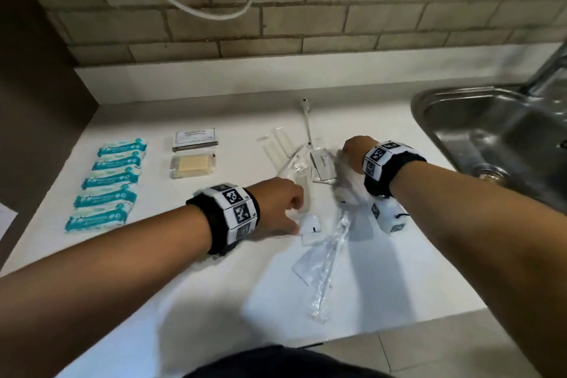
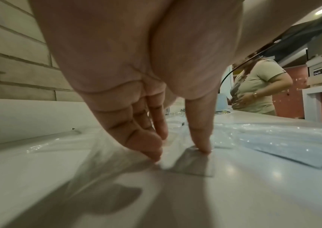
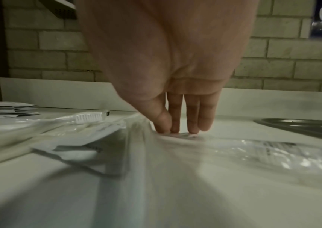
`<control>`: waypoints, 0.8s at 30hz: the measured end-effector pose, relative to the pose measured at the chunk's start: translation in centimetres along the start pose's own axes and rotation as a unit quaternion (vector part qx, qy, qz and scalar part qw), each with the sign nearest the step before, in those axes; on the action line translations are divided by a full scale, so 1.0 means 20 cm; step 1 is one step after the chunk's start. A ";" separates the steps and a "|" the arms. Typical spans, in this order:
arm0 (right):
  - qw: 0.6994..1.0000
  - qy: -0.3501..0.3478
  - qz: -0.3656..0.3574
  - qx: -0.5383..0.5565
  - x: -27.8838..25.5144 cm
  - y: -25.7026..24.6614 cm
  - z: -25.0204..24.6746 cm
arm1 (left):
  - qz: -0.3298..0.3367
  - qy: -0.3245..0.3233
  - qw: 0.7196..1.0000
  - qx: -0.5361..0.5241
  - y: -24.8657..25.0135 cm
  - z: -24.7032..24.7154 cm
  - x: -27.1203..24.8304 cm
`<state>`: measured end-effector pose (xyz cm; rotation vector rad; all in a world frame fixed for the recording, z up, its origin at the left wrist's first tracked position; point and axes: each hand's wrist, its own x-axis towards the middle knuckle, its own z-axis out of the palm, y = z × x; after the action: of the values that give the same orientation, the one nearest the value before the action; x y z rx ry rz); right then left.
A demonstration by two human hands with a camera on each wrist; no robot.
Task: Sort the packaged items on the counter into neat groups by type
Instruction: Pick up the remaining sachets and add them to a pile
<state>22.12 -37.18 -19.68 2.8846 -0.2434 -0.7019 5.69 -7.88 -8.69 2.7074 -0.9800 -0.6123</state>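
A jumble of clear plastic packets [image 1: 306,169] lies mid-counter, with long toothbrush packs [image 1: 326,261] trailing toward the front edge. My left hand [image 1: 291,215] points down at its near side. The left thumb [image 2: 203,146] presses a small flat sachet [image 2: 191,165], and the fingertips [image 2: 154,154] touch a blurred clear wrapper [image 2: 107,154]. My right hand [image 1: 346,163] pinches a clear plastic packet [image 3: 175,154], which tents up to thumb and fingers [image 3: 164,123]. A wrapped toothbrush [image 3: 90,118] and a white sachet [image 3: 74,145] lie to the left of it.
Several teal packets [image 1: 107,187] form a column at the left. A stack of white sachets [image 1: 196,138] sits behind a yellow soap pack [image 1: 193,166]. A steel sink [image 1: 420,113] with its tap [image 1: 549,70] lies to the right. Another person [image 2: 258,86] stands beyond.
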 end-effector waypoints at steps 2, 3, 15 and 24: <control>1.000 -0.008 -0.015 0.022 0.17 0.02 0.06 | -0.010 0.005 1.000 0.006 0.01 0.00 0.03; 1.000 -0.006 -0.016 0.024 0.20 0.03 0.07 | -0.015 0.001 1.000 0.014 0.03 0.00 0.06; 0.997 0.012 -0.030 0.065 -0.11 0.03 -0.09 | -0.057 0.100 0.983 -0.144 0.09 -0.12 0.25; 0.961 0.135 -0.137 0.198 -0.64 0.11 -0.45 | -0.107 0.151 0.955 -0.233 0.15 -0.21 0.42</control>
<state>14.94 -35.77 -5.70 3.3950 0.0637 -0.3105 11.65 -15.35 -6.61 2.3929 -0.4035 -0.3838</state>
